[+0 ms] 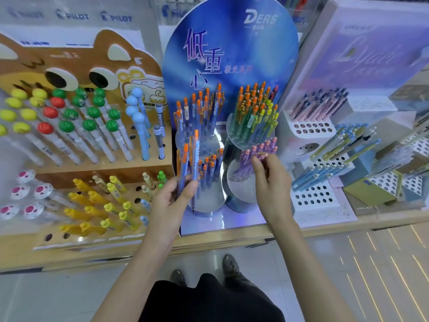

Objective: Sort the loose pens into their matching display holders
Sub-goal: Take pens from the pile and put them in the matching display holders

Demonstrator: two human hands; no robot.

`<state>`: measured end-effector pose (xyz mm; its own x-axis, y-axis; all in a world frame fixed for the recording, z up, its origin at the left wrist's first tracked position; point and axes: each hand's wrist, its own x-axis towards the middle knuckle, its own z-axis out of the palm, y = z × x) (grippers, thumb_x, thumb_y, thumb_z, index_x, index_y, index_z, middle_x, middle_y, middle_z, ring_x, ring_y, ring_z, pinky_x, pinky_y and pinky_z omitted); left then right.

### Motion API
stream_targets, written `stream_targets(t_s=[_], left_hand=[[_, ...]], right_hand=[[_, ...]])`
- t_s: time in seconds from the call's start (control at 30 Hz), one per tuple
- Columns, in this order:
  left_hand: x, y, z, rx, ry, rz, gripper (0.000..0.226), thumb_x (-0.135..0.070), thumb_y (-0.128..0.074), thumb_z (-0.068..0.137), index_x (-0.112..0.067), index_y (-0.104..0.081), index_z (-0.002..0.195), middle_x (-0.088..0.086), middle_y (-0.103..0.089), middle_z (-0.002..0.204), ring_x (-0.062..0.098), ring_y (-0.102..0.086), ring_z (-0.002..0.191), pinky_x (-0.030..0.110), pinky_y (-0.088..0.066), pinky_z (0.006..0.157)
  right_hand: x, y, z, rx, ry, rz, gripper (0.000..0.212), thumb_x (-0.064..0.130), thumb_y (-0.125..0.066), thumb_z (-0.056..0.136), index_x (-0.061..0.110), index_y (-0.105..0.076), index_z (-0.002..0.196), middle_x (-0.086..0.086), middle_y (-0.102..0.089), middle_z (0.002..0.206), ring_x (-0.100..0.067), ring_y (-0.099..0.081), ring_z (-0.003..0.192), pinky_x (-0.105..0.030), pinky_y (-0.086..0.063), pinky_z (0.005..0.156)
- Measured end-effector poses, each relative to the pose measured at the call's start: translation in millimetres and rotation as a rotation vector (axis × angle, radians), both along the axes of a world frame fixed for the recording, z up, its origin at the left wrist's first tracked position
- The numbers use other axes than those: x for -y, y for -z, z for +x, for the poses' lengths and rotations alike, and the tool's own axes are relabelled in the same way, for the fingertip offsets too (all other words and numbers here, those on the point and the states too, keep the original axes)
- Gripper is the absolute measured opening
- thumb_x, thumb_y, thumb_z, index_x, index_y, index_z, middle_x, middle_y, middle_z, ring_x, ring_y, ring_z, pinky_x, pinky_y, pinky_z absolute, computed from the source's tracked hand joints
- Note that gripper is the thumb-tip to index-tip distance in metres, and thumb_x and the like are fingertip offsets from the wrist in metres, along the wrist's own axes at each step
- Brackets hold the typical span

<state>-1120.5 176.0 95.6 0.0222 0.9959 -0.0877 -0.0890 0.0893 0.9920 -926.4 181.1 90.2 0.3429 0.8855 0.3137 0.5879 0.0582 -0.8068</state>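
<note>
Orange-topped blue pens (193, 156) are bunched in your left hand (176, 198), fingers curled round the lower barrels, dead centre of the frame in front of the blue display stand (232, 54). Looks like 3 or 4, but they're too blurry to count. Your right hand (271, 182) is just right of centre, thumb and fingertips pinching the tops of the purple pens (260, 151) in the lower right clear cup (239, 184).

Handling-wise I'd guess these are light, stiff plastic clickers with smooth barrels, so a loose bundle will probably fan out or slide through your grip. Take 1 at a time, mid-barrel, below the clip. The clips look like they'd snag on neighbours, so go in straight down.

The matching lot seems to be the blue-and-orange cup (210, 196) touching your left fingers, with more of them in the cup above (199, 108). Those clear cups look thin, so ease off the pressure.
</note>
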Motion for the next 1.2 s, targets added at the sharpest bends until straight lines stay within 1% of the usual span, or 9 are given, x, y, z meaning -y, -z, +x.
stream_targets(t_s=[0.17,0.33,0.43,0.53,0.8,0.87,0.97,1.1,1.2], left_hand=[[0,-1,-5,-0.02,0.0,0.002,0.014,-0.039,-0.061,0.075,-0.048,-0.07,0.081,-0.019,-0.058,0.058,-0.006,-0.048,0.054,0.006,-0.039,0.056],[2,2,-8,-0.025,0.001,-0.042,0.012,-0.04,-0.062,0.076,-0.038,-0.072,0.082,-0.015,-0.065,0.079,-0.006,-0.049,0.059,0.007,-0.042,0.06],[4,1,-9,-0.032,0.003,-0.028,0.014,-0.036,-0.061,0.078,-0.03,-0.07,0.087,-0.022,-0.058,0.064,-0.007,-0.049,0.058,0.005,-0.04,0.058],[3,0,-12,-0.032,0.016,-0.016,0.017,-0.033,-0.059,0.079,-0.026,-0.068,0.09,-0.024,-0.058,0.06,-0.008,-0.052,0.058,0.004,-0.039,0.057],[3,3,-20,-0.042,0.029,-0.05,0.024,-0.039,-0.061,0.077,-0.023,-0.069,0.092,-0.022,-0.055,0.062,-0.005,-0.049,0.057,0.006,-0.039,0.057],[3,4,-20,-0.046,0.043,-0.047,0.025,-0.04,-0.061,0.076,-0.023,-0.069,0.092,-0.022,-0.055,0.062,-0.004,-0.048,0.057,0.007,-0.039,0.057],[3,7,-23,-0.043,0.091,-0.06,0.024,-0.041,-0.06,0.076,-0.026,-0.069,0.092,-0.022,-0.055,0.061,-0.004,-0.048,0.056,0.007,-0.039,0.056],[5,14,-26,-0.047,0.234,-0.074,0.021,-0.042,-0.056,0.08,-0.035,-0.073,0.089,-0.015,-0.047,0.055,0.003,-0.04,0.053,0.013,-0.035,0.052],[5,22,-26,-0.089,0.303,-0.094,0.028,-0.044,-0.056,0.08,-0.023,-0.071,0.09,-0.013,-0.043,0.053,0.003,-0.038,0.051,0.015,-0.033,0.05]], right_hand=[[3,3,-2,0.062,0.032,0.028,0.025,0.015,-0.052,0.098,0.018,-0.041,0.076,0.015,-0.039,0.063,0.0,-0.044,0.06,-0.011,-0.031,0.056],[-12,-3,-10,0.252,0.02,0.071,0.03,0.012,-0.059,0.094,0.012,-0.041,0.07,0.005,-0.04,0.059,-0.012,-0.031,0.054,-0.022,-0.022,0.052],[-19,4,-14,0.326,-0.039,0.061,0.009,0.012,-0.059,0.094,0.003,-0.058,0.091,0.003,-0.052,0.07,-0.013,-0.041,0.061,-0.025,-0.029,0.054],[-17,18,-14,0.342,-0.044,0.012,0.025,0.01,-0.058,0.094,0.003,-0.054,0.117,0.003,-0.052,0.073,-0.018,-0.047,0.059,-0.023,-0.027,0.054],[-24,23,-17,0.343,-0.042,-0.042,0.023,0.009,-0.055,0.094,0.005,-0.051,0.116,0.001,-0.051,0.066,-0.036,-0.057,0.057,-0.034,-0.038,0.047],[-18,16,-21,0.282,-0.052,-0.092,0.042,0.01,-0.055,0.095,0.01,-0.043,0.135,-0.004,-0.056,0.069,-0.035,-0.059,0.061,-0.04,-0.043,0.05],[-1,1,-30,0.118,-0.02,-0.013,0.056,0.018,-0.058,0.094,0.018,-0.033,0.144,0.006,-0.057,0.069,-0.018,-0.057,0.061,-0.031,-0.045,0.056],[16,-21,-60,-0.464,-0.163,-0.148,0.018,0.041,-0.054,0.092,0.026,-0.059,0.101,0.01,-0.063,0.077,-0.005,-0.055,0.066,-0.019,-0.044,0.059],[14,-21,-73,-0.632,-0.236,-0.32,0.008,0.025,-0.058,0.095,0.019,-0.063,0.096,0.01,-0.062,0.085,-0.006,-0.053,0.069,-0.019,-0.043,0.056]])
